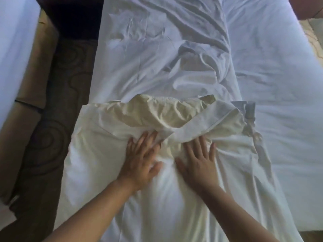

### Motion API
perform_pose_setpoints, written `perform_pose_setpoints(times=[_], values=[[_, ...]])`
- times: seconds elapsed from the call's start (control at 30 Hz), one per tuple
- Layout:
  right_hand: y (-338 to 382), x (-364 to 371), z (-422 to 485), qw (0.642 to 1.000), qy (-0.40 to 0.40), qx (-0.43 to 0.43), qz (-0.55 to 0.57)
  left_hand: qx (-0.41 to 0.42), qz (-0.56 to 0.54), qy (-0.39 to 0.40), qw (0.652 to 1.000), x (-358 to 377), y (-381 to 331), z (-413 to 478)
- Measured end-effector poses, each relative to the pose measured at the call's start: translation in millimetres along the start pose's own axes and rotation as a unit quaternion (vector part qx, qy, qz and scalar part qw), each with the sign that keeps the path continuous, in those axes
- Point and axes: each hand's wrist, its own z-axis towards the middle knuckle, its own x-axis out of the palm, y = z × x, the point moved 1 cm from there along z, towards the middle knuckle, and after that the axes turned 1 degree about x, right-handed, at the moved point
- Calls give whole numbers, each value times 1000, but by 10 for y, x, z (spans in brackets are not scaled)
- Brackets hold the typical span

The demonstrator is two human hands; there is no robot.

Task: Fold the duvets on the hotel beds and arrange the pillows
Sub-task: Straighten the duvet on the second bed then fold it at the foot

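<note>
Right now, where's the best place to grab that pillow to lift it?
Probably grab the pillow by its two long side edges, coming from left and right. Its far end is open, with loose cover folds, so pulling there would likely slip the cover.

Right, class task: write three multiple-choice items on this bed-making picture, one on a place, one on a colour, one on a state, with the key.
1. Where does the pillow lie?
A on a chair
B on the bed
C on a shelf

2. What colour is the inner cushion poking out of the pillow's far end?
A red
B black
C cream

3. How do the left hand and right hand lie?
A flat on the pillow
B curled into fists
C raised off it

Key: 1 B, the bed shows all around it; 2 C, it looks cream against the white; 3 A, straight fingers press down.
</note>
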Motion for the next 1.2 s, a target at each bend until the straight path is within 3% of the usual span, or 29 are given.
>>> perform_pose_setpoints(times=[0.1,0.2,0.37,0.43,0.67,0.87,1.07,1.2], values=[[-353,54,397,997,32,16,-75,-73,99,76,989,228,354,332],[-909,46,726,990,36,89,-106,-152,152,113,970,273,1049,540],[-1309,477,863,982,44,166,-84,-333,114,120,928,343,1904,343],[-1353,723,891,983,32,169,-68,-367,73,127,919,498,2020,343],[-1662,1407,1152,989,-89,110,-50,-383,72,88,917,1158,2175,507],[-1723,1396,1232,989,-132,63,-36,-364,83,45,927,1243,2199,520],[-1707,1325,1234,991,-105,78,-20,-364,94,45,926,1178,2160,481],[-1524,1045,1134,992,-33,117,-26,-412,36,81,907,865,1778,425]])
